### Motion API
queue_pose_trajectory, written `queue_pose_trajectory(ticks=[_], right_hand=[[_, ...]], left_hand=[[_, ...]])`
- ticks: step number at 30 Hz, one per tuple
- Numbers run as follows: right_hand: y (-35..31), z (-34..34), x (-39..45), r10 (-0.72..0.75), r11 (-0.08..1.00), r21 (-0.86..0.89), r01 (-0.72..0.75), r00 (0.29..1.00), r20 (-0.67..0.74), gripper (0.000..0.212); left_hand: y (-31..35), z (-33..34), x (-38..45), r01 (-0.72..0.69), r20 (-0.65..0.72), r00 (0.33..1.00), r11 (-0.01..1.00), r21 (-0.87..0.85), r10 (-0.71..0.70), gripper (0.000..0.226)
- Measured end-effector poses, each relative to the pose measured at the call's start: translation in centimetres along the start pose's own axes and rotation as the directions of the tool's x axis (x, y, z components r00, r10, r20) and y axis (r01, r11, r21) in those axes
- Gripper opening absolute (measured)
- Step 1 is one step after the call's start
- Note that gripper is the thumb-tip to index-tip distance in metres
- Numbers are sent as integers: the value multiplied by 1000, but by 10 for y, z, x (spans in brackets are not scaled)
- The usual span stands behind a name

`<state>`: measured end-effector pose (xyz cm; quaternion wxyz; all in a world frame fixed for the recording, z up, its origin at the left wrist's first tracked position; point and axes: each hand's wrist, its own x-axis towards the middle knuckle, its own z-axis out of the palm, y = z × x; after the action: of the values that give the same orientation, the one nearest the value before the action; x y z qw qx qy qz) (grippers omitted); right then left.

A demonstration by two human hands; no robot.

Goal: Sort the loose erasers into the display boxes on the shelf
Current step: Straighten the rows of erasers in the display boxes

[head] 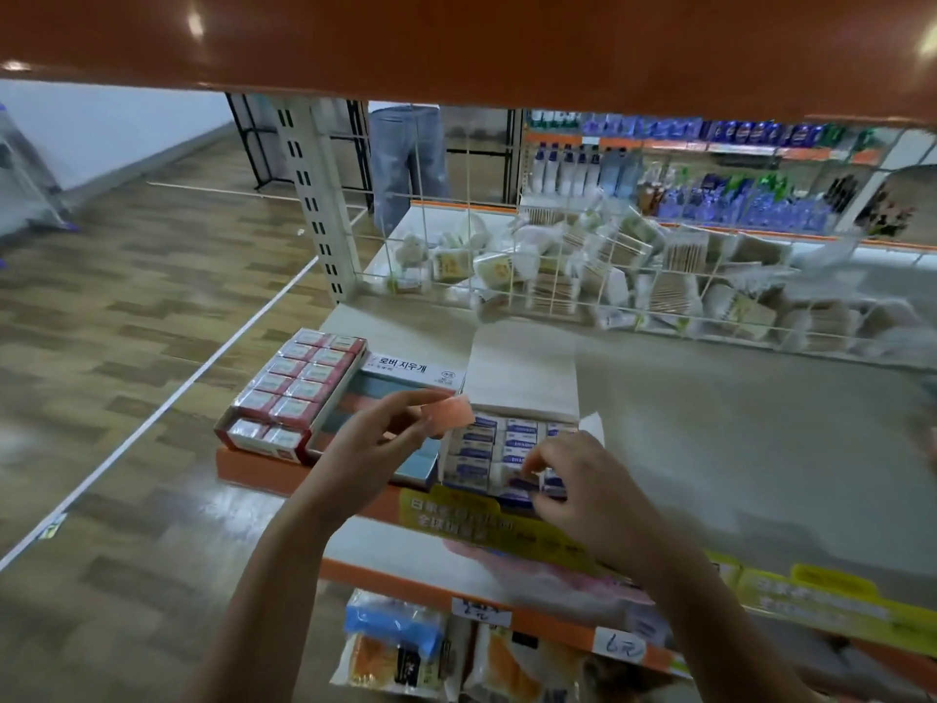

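My left hand [377, 433] pinches a flat orange-pink eraser [448, 414] and holds it above the middle display box [405, 378], which has a white lid with printed lettering and blue and pink erasers inside. My right hand [568, 479] is down in the right display box [522, 367], its fingers curled around a white-and-blue wrapped eraser [527, 482] in the front row. That box holds rows of white erasers with blue labels [479, 441]. A red display box [291, 393] of red-and-white erasers sits at the far left of the shelf.
The grey shelf surface [735, 428] stretches to the right. A white wire grid [557, 276] backs the shelf, with cotton swab packs behind it. An orange shelf [456, 38] hangs overhead. Packaged goods [395, 641] sit on the shelf below. A person's legs [405, 159] stand beyond.
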<state>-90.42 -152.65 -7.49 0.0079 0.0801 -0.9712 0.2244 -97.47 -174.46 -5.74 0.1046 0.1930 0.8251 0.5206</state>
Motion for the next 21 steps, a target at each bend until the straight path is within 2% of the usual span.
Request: queue_pose_trajectory(ticks=[6, 11, 21], right_hand=[[0, -5, 6, -5, 999, -31, 9, 994, 105, 19], [-7, -10, 15, -3, 995, -100, 21, 984, 176, 23], [-27, -19, 35, 87, 970, -243, 23, 896, 434, 53]], left_hand=[[0, 2, 10, -16, 46, 999, 999, 38, 15, 31], [5, 2, 16, -79, 157, 986, 989, 126, 59, 30], [11, -14, 33, -171, 312, 944, 969, 181, 109, 29]])
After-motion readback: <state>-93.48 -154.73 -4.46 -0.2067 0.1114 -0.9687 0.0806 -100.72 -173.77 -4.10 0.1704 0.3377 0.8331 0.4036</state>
